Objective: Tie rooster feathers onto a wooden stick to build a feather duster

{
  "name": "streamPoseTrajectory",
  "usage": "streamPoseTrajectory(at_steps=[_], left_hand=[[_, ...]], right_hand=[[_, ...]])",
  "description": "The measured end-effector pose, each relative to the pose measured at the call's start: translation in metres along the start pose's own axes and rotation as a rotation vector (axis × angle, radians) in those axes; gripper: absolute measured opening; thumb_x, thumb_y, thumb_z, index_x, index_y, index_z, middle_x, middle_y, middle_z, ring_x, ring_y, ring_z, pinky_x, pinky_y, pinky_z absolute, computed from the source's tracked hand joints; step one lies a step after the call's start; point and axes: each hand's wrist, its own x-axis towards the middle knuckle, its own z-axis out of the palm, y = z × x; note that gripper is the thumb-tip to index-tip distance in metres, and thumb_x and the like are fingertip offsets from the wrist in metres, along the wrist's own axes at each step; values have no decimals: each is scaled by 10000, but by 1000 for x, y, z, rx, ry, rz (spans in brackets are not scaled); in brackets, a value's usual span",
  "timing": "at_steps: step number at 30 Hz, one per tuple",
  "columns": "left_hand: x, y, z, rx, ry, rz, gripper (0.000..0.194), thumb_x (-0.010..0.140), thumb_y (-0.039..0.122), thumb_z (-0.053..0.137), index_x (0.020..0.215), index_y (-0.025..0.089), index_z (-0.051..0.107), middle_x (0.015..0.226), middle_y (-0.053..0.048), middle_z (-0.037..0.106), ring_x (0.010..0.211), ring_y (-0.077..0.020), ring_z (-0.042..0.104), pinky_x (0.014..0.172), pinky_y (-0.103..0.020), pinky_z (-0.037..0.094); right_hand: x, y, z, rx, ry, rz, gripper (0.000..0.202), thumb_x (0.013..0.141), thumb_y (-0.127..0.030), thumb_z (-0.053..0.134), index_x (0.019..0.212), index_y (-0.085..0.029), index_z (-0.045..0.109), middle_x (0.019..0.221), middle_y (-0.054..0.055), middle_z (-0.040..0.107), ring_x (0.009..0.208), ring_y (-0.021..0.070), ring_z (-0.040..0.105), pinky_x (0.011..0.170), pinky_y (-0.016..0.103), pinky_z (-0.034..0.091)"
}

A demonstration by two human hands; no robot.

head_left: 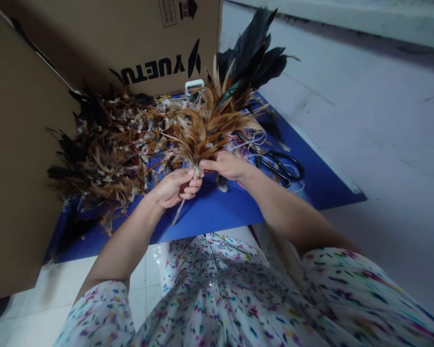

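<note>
Brown and black feathers fan out from a thin stick [179, 212], forming a feather duster [206, 120] above the blue board. Its long black feathers point away to the upper right. Wrapped round the stick just under the feathers, my left hand [179, 187] is closed, and the bare stick end sticks out below it. My right hand [226, 165] pinches with thumb and forefinger at the base of the feathers, right beside the left fingertips. Whatever small piece lies between those fingertips is hidden.
Loose brown and black feathers [112, 144] cover the left of the blue board [217, 212]. Black-handled scissors [285, 166] lie to the right among thin pale and pink strings [256, 142]. Cardboard [94, 43] stands behind and left; a white handle-shaped piece [194, 84] is at the back.
</note>
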Motion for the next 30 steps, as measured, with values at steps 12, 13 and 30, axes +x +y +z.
streamPoseTrajectory(at_steps=[12, 13, 30], left_hand=[[5, -6, 13, 271, 283, 229, 562, 622, 586, 835, 801, 156, 521, 617, 76, 370, 447, -9, 282, 390, -114, 148], [6, -7, 14, 291, 313, 239, 540, 650, 579, 821, 787, 164, 505, 617, 76, 371, 444, -11, 286, 392, -118, 152], [32, -14, 7, 700, 533, 479, 203, 873, 219, 674, 693, 184, 586, 559, 21, 555, 490, -111, 459, 584, -238, 334]], right_hand=[[5, 6, 2, 236, 34, 71, 494, 645, -526, 853, 725, -124, 577, 669, -27, 537, 560, 50, 426, 478, 184, 318], [4, 3, 3, 254, 30, 83, 489, 623, -497, 874, 772, -121, 599, 710, -19, 557, 591, 54, 448, 483, 176, 332], [9, -3, 15, 231, 321, 113, 528, 594, -555, 865, 693, -159, 531, 519, -77, 406, 453, 27, 301, 380, 175, 197]])
